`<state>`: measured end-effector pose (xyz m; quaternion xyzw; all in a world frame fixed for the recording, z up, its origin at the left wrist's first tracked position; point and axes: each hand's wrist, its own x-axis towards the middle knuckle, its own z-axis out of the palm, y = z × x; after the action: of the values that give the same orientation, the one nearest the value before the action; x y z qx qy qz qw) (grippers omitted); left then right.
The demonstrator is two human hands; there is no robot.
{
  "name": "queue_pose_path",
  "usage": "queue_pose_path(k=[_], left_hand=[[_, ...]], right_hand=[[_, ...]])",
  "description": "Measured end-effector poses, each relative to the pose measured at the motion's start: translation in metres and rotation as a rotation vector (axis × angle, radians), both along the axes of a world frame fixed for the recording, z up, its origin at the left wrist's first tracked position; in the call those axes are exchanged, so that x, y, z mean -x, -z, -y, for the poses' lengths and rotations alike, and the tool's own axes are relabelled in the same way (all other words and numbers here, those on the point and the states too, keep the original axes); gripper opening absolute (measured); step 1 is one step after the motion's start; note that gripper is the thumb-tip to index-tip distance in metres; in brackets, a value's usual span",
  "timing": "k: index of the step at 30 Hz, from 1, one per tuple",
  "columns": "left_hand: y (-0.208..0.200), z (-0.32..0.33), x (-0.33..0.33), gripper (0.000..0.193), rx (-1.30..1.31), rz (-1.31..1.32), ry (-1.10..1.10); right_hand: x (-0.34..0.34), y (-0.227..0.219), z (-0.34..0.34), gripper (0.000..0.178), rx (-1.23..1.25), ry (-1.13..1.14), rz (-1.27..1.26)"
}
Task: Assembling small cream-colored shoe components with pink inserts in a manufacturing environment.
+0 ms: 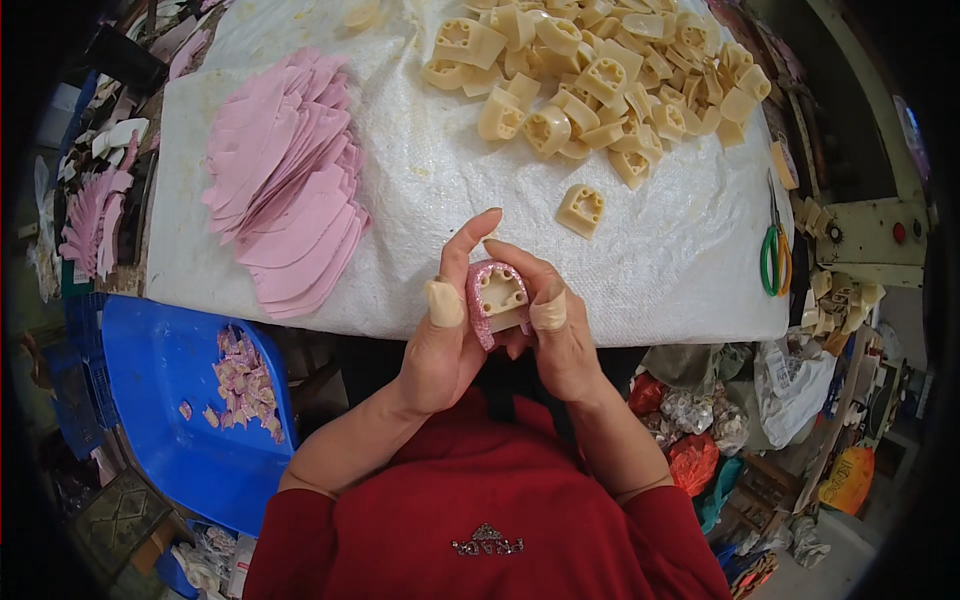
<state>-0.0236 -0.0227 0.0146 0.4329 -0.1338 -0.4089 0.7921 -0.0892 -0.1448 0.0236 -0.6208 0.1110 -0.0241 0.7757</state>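
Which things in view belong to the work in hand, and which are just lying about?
Likely part of the work:
pink-edged beige piece, between left hand and right hand
heap of beige pieces
stack of pink sheets
blue tub with pinkish pieces

Apparently lying about:
scissors, untouched
red plastic bags
white plastic bag

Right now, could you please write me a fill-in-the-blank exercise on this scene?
The left hand and right hand hold a beige piece edged in glittery material coloured ____.
The tub holding scraps is coloured ____.
On the white cover, the stack of pink sheets lies to the ____ of the pile of beige pieces.
Missing words: pink; blue; left.
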Motion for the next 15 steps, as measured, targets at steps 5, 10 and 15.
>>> queue_pose_path(k=[5,10,15], left_hand=[[-0.008,-0.005,-0.009,0.097,-0.113,0.134,0.024],[0.018,-0.002,-0.010,0.092,-0.251,1.169,-0.160],[0.006,-0.003,-0.005,0.074,-0.336,0.812,-0.146]], right_hand=[[-0.011,0.002,0.019,0.059,0.643,0.194,0.242],[-0.013,-0.020,0.020,0.030,0.764,-0.083,-0.011],[-0.004,-0.002,0.021,0.027,0.579,0.102,0.162]])
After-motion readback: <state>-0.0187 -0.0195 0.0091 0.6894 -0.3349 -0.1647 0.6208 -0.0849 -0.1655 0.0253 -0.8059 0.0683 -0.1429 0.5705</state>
